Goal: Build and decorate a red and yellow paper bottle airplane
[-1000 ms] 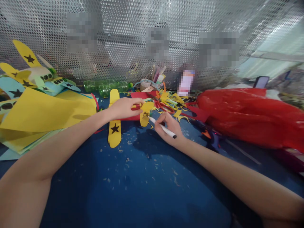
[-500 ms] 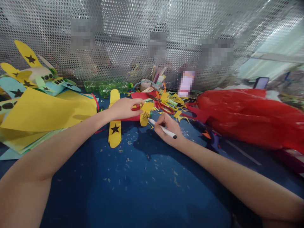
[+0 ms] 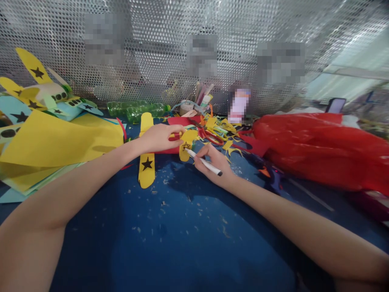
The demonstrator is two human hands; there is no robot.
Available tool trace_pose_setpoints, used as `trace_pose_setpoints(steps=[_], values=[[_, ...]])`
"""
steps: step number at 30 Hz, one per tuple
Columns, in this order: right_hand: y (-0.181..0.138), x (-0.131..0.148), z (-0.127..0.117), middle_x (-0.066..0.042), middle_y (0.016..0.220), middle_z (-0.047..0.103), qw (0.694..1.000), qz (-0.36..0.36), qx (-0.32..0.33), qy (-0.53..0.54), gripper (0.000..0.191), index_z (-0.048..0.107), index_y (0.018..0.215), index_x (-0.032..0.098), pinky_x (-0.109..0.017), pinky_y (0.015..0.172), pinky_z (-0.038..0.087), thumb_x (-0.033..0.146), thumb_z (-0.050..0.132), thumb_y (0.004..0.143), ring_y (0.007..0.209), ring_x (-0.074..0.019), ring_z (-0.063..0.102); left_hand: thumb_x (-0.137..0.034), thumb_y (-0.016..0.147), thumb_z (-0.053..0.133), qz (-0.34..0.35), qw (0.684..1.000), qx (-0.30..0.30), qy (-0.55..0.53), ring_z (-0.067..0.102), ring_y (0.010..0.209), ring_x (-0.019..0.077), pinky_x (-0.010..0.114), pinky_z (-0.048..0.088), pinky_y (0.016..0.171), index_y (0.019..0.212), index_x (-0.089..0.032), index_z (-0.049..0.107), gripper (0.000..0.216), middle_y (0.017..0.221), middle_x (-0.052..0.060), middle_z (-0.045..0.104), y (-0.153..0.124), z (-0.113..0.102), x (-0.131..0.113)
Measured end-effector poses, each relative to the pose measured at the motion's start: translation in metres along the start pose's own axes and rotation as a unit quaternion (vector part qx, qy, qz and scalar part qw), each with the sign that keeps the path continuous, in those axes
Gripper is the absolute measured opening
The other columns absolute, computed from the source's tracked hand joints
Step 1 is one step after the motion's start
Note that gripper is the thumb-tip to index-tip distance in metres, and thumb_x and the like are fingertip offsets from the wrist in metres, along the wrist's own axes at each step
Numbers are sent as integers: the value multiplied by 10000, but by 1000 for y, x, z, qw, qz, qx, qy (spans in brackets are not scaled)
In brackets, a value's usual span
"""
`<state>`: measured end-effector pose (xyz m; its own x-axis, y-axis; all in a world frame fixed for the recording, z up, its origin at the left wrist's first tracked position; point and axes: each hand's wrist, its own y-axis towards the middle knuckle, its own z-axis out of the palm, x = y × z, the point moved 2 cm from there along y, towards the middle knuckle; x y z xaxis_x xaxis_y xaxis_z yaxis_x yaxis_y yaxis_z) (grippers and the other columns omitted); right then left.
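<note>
My left hand (image 3: 159,138) is closed around the red body of a paper toy plane (image 3: 147,176), with thumb and fingers near its tail. The plane's long yellow wing lies crosswise under my wrist and carries a filled black star. On its small yellow tail piece (image 3: 184,155) is a star in black outline. My right hand (image 3: 221,162) pinches a white marker (image 3: 214,169) with a black end. The marker's tip meets the lower part of the outlined star. Part of the red body is hidden under my left hand.
Yellow paper sheets (image 3: 60,138) and finished-looking toy planes (image 3: 45,93) lie at left. Green plastic bottles (image 3: 136,111) rest at the back by a perforated metal screen (image 3: 158,61). Scissors (image 3: 212,138) lie among paper scraps (image 3: 227,127). A red plastic bag (image 3: 316,150) sits at right.
The marker tip has shifted slightly left along the star's lower part, and my right hand moved with it. A little more black line shows in the star. My left hand keeps its hold.
</note>
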<state>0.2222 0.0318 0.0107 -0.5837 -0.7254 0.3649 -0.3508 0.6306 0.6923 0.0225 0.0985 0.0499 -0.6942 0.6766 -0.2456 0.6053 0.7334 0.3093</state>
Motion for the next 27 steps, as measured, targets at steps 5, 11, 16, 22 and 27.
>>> trace_pose_setpoints(steps=[5, 11, 16, 22, 27], values=[[0, 2, 1, 12, 679, 558, 1000, -11, -1, -3, 133, 468, 759, 246, -285, 548, 410, 216, 575, 832, 592, -148, 531, -471, 875, 539, -10, 1000, 5, 1, 653, 1038, 257, 350, 481, 851, 1215, -239, 606, 417, 1146, 60, 699, 0, -1, -2], [1, 3, 1, 7, 696, 570, 1000, -10, 1, -15, 117, 482, 769, 244, -288, 563, 418, 226, 564, 850, 603, -148, 540, -476, 876, 543, -9, 1000, 6, 1, 647, 1055, 256, 351, 478, 863, 1231, -245, 600, 428, 1165, 51, 693, 0, -1, -2], [1, 2, 1, 3, 714, 583, 1000, -8, 4, -10, 108, 493, 783, 248, -297, 585, 434, 243, 567, 861, 629, -159, 560, -488, 874, 542, 0, 1000, 0, -4, 653, 1033, 253, 349, 480, 847, 1220, -252, 605, 423, 1149, 49, 700, 0, 0, 0], [-2, -1, 0, -6, 724, 594, 1000, 12, 0, 15, 105, 486, 801, 251, -319, 601, 452, 268, 578, 850, 638, -173, 572, -492, 870, 537, 1, 1000, -3, -5, 657, 1007, 247, 335, 476, 819, 1190, -258, 612, 403, 1118, 43, 708, -1, -1, 0], [-5, -2, -5, -1, 698, 566, 998, 24, -54, 26, 94, 475, 801, 245, -322, 576, 449, 241, 561, 839, 599, -163, 549, -507, 877, 519, 3, 1000, 1, -5, 657, 999, 248, 336, 475, 811, 1202, -252, 600, 421, 1144, 50, 700, -1, -1, 1]])
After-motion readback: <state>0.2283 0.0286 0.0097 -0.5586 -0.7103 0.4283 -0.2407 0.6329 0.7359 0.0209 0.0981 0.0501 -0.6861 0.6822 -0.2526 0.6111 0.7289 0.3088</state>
